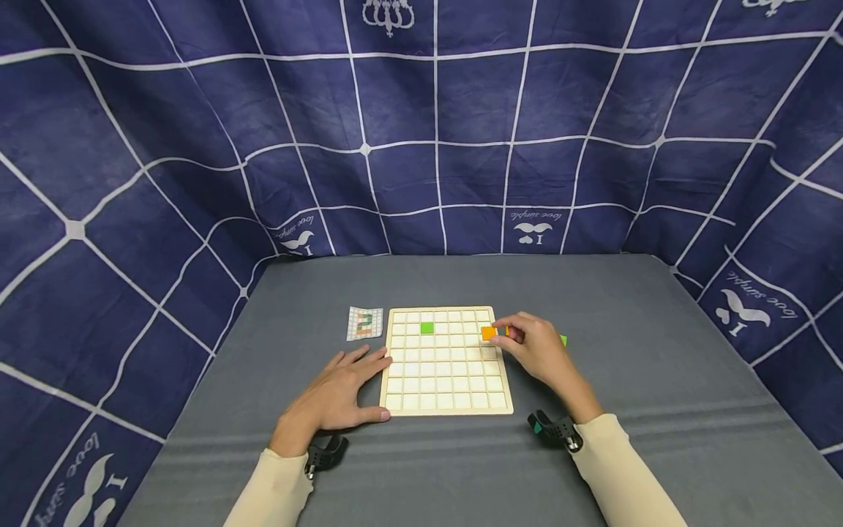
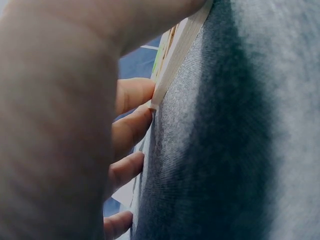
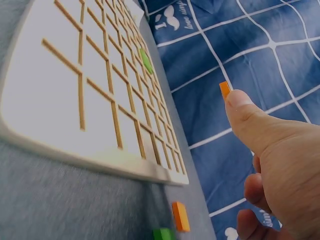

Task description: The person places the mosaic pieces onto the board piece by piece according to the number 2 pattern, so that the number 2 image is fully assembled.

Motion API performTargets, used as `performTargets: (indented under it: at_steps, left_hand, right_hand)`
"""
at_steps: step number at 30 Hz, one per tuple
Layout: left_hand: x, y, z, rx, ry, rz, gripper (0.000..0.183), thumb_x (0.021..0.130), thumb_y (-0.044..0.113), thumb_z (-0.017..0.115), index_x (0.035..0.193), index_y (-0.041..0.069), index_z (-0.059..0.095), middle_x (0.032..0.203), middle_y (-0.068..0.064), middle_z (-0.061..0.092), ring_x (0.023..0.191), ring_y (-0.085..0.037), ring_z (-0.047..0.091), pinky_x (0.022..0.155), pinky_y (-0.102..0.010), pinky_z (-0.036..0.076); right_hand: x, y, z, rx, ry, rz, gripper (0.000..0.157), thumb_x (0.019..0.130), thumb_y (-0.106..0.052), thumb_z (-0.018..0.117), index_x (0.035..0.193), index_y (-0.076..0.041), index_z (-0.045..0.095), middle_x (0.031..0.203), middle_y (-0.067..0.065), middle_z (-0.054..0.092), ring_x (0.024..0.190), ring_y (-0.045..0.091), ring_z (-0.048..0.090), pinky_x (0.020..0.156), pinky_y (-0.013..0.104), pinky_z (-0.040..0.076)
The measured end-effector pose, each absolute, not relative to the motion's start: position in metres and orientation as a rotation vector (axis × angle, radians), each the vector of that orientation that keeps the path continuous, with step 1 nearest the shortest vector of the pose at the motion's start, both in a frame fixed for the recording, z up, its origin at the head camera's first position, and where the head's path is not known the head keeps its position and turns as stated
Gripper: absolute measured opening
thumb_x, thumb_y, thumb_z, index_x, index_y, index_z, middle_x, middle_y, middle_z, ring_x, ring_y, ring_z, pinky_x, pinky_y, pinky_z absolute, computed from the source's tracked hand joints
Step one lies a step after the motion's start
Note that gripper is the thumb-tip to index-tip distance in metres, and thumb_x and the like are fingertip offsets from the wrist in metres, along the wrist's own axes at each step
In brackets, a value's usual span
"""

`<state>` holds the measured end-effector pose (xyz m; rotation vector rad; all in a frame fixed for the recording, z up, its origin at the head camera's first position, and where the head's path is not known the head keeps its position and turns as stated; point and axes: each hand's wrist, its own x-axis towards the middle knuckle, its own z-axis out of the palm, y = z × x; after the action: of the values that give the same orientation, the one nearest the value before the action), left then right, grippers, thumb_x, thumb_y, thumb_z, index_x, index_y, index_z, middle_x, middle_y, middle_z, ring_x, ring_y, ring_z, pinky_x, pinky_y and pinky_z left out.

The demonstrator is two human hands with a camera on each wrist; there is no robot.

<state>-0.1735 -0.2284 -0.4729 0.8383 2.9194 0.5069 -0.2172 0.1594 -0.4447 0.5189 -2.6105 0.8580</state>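
Note:
A pale wooden grid board (image 1: pixel 444 412) lies on the grey table. Along its left edge rests my left hand (image 1: pixel 339 391), fingers spread, with thumb and index fingertips touching the rim. My right hand (image 1: pixel 536 348) is over the board's upper right side, pinching an orange square tile (image 1: pixel 488 333) between thumb and fingers. In the right wrist view this orange tile (image 3: pixel 224 90) shows beyond the thumb tip, raised above the board. One green tile (image 1: pixel 427 327) sits in a square near the top of the grid.
Another orange tile (image 3: pixel 181 216) and a green tile (image 3: pixel 163 234) lie on the table off the board's right edge, partly behind my right hand in the head view. A small printed pattern card (image 1: pixel 365 323) lies left of the board. A blue checked curtain (image 1: pixel 474 176) hangs behind the table.

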Motion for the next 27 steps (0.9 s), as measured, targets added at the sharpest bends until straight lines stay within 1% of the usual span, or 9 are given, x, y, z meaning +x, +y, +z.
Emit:
performTargets:
  at_steps: [4,9,17,22,27]
  left_hand:
    - [-0.176,-0.23,-0.471,0.844,2.927,0.497,0.093,0.079,0.08,0.062,0.156,0.035,0.037,0.165,0.01,0.03,0.154,-0.03,0.024,0.122,-0.065,0.018]
    - [-0.178,-0.232,-0.47,0.847,2.931,0.486,0.093,0.078,0.08,0.062,0.156,0.035,0.037,0.165,0.009,0.029,0.154,-0.031,0.024,0.122,-0.065,0.017]
    - [-0.176,-0.23,-0.47,0.848,2.918,0.48,0.093,0.079,0.08,0.061,0.157,0.035,0.036,0.165,0.009,0.029,0.155,-0.031,0.023,0.121,-0.066,0.017]
    - [-0.175,-0.228,-0.47,0.852,2.914,0.48,0.094,0.079,0.081,0.059,0.157,0.034,0.035,0.165,0.008,0.03,0.155,-0.03,0.023,0.121,-0.066,0.018]
    - [-0.173,-0.227,-0.47,0.838,2.91,0.491,0.094,0.078,0.08,0.061,0.156,0.034,0.036,0.165,0.007,0.03,0.155,-0.03,0.023,0.122,-0.066,0.017]
  right_hand:
    - [-0.228,0.15,-0.443,0.527,-2.624,0.878,0.024,0.082,-0.03,0.084,0.099,-0.015,0.077,0.069,-0.005,0.048,0.062,0.01,0.042,0.057,0.023,0.032]
    - [-0.238,0.14,-0.447,0.527,-2.631,0.957,0.023,0.084,-0.029,0.082,0.1,-0.013,0.077,0.071,-0.004,0.051,0.064,0.011,0.046,0.057,0.023,0.035]
    - [-0.244,0.13,-0.454,0.505,-2.675,1.006,0.021,0.088,-0.032,0.079,0.101,-0.016,0.077,0.073,-0.003,0.053,0.065,0.013,0.047,0.058,0.024,0.037]
    - [-0.249,0.123,-0.458,0.517,-2.696,1.002,0.022,0.088,-0.032,0.078,0.102,-0.016,0.076,0.074,-0.004,0.053,0.065,0.012,0.047,0.06,0.024,0.037]
    - [-0.255,0.113,-0.459,0.535,-2.695,1.03,0.024,0.088,-0.033,0.078,0.103,-0.015,0.077,0.074,-0.003,0.054,0.066,0.012,0.047,0.061,0.024,0.037]
